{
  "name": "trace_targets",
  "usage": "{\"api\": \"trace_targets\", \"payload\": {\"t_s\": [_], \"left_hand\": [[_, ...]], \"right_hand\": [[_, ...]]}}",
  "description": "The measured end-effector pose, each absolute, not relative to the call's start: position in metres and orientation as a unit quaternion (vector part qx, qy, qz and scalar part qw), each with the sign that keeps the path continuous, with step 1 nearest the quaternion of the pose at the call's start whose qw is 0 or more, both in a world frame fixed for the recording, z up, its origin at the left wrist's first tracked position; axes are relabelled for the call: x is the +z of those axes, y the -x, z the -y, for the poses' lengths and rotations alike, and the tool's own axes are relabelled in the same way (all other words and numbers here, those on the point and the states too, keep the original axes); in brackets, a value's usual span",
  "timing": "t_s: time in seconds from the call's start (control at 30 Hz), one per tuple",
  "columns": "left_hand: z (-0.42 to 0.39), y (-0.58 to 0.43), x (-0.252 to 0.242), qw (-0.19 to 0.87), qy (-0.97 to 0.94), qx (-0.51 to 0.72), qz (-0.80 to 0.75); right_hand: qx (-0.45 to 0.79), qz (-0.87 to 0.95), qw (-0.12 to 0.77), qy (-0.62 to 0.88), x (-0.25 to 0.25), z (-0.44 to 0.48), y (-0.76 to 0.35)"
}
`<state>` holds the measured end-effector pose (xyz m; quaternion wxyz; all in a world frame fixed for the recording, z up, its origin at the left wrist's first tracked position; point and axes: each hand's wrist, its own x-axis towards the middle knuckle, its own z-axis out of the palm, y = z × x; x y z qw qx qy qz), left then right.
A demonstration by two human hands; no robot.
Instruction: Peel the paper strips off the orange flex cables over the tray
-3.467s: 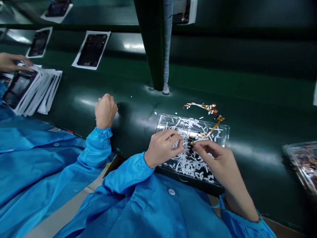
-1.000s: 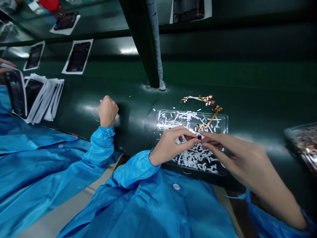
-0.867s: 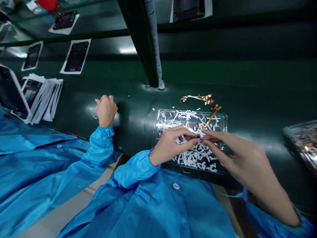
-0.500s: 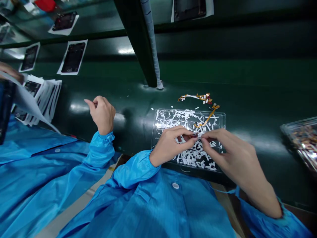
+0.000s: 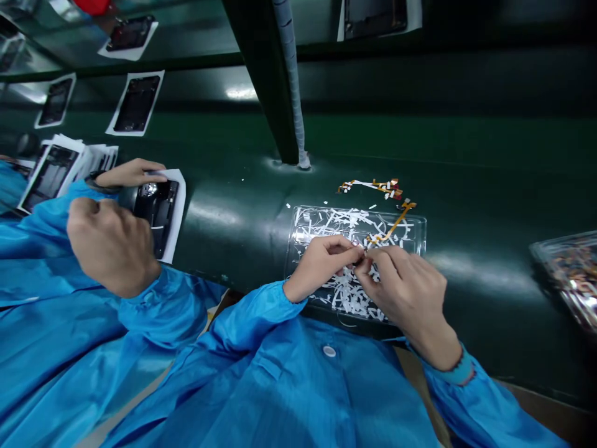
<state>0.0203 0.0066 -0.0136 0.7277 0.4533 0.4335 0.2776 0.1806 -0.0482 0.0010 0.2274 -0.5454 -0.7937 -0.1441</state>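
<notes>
My left hand [image 5: 323,264] pinches a tiny part between thumb and fingertips. My right hand [image 5: 410,286] meets it there, its thumb and forefinger closed at the same spot. The part is mostly hidden by the fingers, and I cannot make out its kind. Below both hands lies a clear plastic tray [image 5: 290,249] strewn with white paper-like strips [image 5: 349,295]. An orange flex cable [image 5: 398,219] crosses the tray's far edge, close to my fingertips. Beyond the tray, more flex cables [image 5: 392,188] with white pieces lie on the dark green bench.
At the left, a co-worker's hands [image 5: 112,246] are near a black phone frame [image 5: 158,214] on white paper. A stack of papers with frames [image 5: 53,171] is beside them. A post [image 5: 261,74] rises ahead; another clear tray [image 5: 566,261] of small parts stands right.
My right hand has shifted left and turned more over the pinched part; my left hand stays nearly in place. The co-worker's hands have moved, and a phone frame on paper now lies before them.
</notes>
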Motion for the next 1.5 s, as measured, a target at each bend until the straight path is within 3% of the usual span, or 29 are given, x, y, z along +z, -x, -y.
{"api": "trace_targets", "payload": {"t_s": [0.17, 0.27, 0.47, 0.87, 1.03, 1.27, 1.5], "left_hand": [[0.002, -0.026, -0.02, 0.521, -0.594, 0.379, -0.481], [-0.001, -0.023, -0.016, 0.538, -0.593, 0.362, -0.477], [-0.009, -0.015, -0.007, 0.716, -0.486, 0.266, -0.425], [-0.004, -0.012, 0.0, 0.68, -0.51, 0.292, -0.438], [-0.005, -0.01, 0.002, 0.653, -0.553, 0.284, -0.432], [-0.004, -0.002, 0.007, 0.515, -0.678, 0.303, -0.427], [-0.01, 0.015, 0.011, 0.551, -0.652, 0.267, -0.448]], "right_hand": [[0.075, 0.734, 0.331, 0.589, -0.001, 0.045, -0.182], [0.161, 0.726, 0.348, 0.571, 0.004, 0.045, -0.192], [-0.004, 0.799, 0.282, 0.53, 0.013, 0.046, -0.2], [-0.175, 0.785, 0.234, 0.547, 0.001, 0.044, -0.18], [-0.152, 0.764, 0.255, 0.573, 0.001, 0.04, -0.175], [0.055, 0.72, 0.349, 0.597, 0.011, 0.039, -0.181], [0.014, 0.782, 0.314, 0.539, 0.014, 0.048, -0.19]]}}
